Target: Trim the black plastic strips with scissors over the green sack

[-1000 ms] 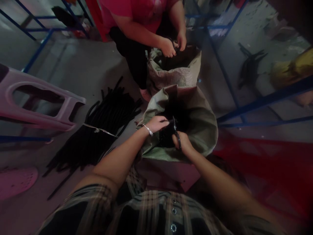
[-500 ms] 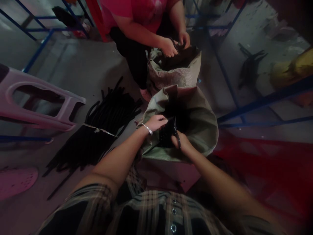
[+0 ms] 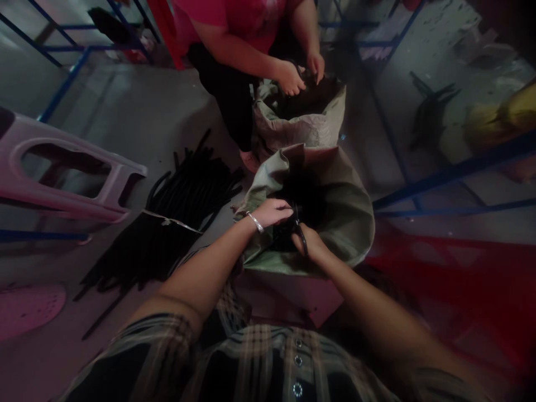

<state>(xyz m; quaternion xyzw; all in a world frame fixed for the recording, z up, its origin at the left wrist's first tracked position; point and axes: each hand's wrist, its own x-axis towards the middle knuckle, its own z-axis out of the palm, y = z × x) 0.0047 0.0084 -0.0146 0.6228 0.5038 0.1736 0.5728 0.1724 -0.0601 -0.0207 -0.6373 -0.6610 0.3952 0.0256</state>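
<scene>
My left grip (image 3: 274,212) pinching a dark piece (image 3: 297,209) near frame centre, my right grip (image 3: 310,244) closed round black-handled scissors (image 3: 304,241) just beside it, both over an open green sack (image 3: 349,218), black strips (image 3: 167,240) bundled on the floor (image 3: 138,106) at centre left, a co-worker (image 3: 247,33) at top.

No readable text — no legible label, brand, number or sign in the view.

Two sacks, the near sack (image 3: 347,212) central, the far sack (image 3: 305,129) toward twelve o'clock; one pair of scissors (image 3: 304,243); one stool (image 3: 111,184) at nine; one black bundle (image 3: 159,245) between eight and nine.
</scene>
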